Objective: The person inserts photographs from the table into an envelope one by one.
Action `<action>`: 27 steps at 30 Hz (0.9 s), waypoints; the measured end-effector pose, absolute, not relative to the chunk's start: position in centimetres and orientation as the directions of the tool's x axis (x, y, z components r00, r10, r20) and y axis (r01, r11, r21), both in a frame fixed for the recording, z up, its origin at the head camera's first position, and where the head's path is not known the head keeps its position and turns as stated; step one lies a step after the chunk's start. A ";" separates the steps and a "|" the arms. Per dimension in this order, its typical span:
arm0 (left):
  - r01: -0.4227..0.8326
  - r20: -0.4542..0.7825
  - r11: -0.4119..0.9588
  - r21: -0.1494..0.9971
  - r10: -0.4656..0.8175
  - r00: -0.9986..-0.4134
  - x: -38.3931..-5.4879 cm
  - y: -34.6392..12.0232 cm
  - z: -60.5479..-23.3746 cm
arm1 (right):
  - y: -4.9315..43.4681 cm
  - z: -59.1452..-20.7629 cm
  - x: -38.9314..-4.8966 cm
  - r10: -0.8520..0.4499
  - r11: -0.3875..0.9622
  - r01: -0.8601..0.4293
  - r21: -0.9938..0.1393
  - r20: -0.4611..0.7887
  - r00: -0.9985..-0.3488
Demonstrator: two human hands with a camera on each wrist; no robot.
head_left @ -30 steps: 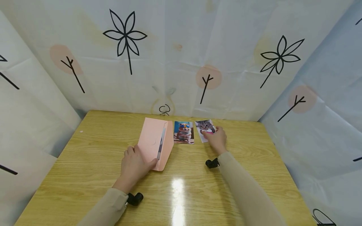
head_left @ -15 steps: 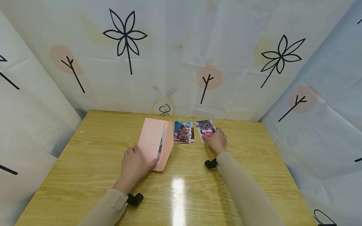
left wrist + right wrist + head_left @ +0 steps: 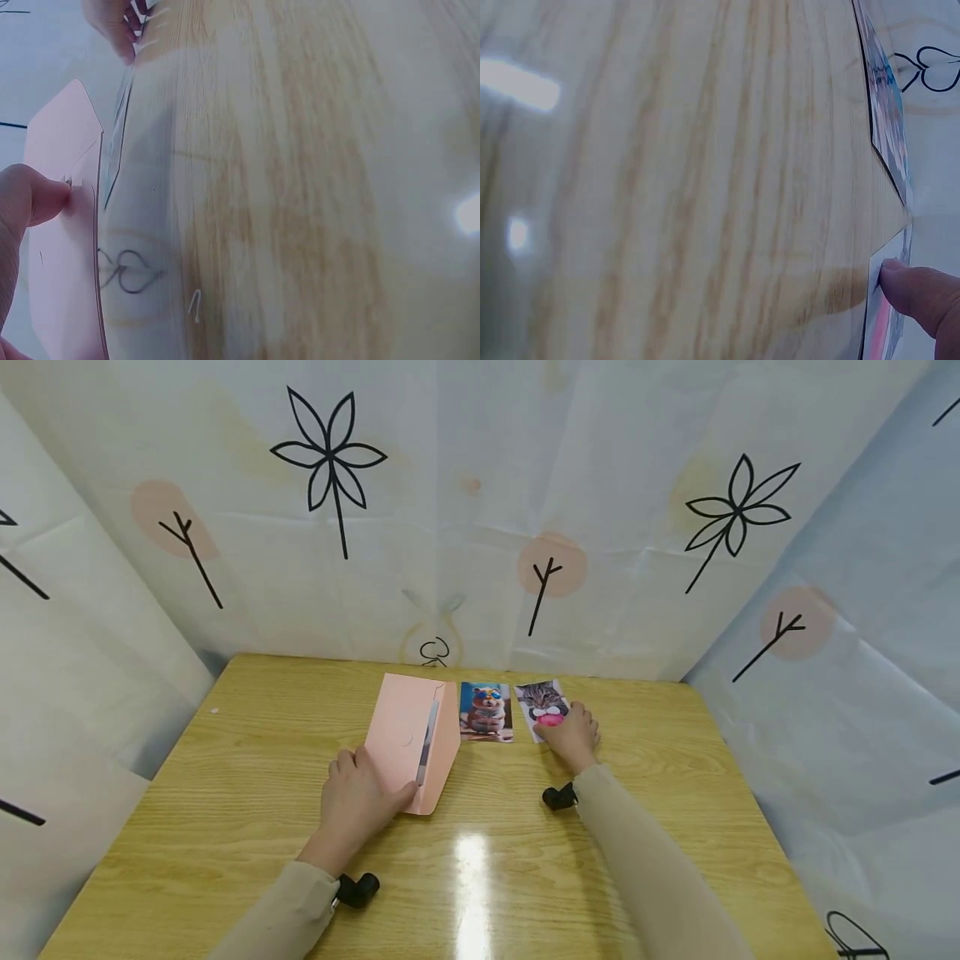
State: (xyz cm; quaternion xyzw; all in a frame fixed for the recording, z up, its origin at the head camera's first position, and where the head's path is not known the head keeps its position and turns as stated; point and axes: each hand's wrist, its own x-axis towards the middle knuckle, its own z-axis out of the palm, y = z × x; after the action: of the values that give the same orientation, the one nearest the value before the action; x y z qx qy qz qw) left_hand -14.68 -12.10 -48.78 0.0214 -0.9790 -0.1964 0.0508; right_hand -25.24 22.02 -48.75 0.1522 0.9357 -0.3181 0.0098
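In the head view a pink envelope (image 3: 397, 718) lies at the middle of the table, its flap folded out to the right. A strip of a picture (image 3: 429, 743) shows in its opening. My left hand (image 3: 360, 793) grips the envelope's lower part, thumb on the opening's edge and fingers at the left side. To the right lies a picture card of a hamster in sunglasses (image 3: 487, 714). Beside it is a picture card of a cat (image 3: 542, 697) with a pink patch. My right hand (image 3: 573, 737) holds that cat card, thumb at its lower left and fingers along its right edge.
The wooden table (image 3: 225, 827) meets a patterned cloth backdrop (image 3: 450, 527) right behind the cards and envelope. Cloth also hangs at both sides. A bright glare (image 3: 472, 877) lies on the table's near part.
My right thumb has moved down from the cat's pink patch to the card's lower left. The cat card has shifted slightly towards me. The left hand and envelope stay put.
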 end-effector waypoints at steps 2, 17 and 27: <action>-0.019 0.094 0.922 0.386 -0.060 -0.994 -14.7 -12.1 -48.8 | 22.0 -48.8 -25.1 0.275 0.754 0.292 -0.588 -0.121 -0.954; 0.018 0.146 0.924 0.382 -0.042 -0.988 -14.4 -12.0 -48.9 | 22.2 -48.0 -24.6 0.292 0.759 0.352 -0.548 -0.198 -0.936; 0.004 0.138 0.921 0.389 -0.053 -0.989 -14.4 -12.3 -48.9 | 23.4 -48.3 -25.3 0.331 0.714 0.389 -0.582 -0.208 -0.920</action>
State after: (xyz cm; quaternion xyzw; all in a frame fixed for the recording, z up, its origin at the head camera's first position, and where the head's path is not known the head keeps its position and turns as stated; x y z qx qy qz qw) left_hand -14.45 -12.26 -48.91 0.0125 -0.9774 -0.1981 0.0730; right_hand -25.32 23.36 -48.34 0.1946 0.9248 -0.3240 0.0442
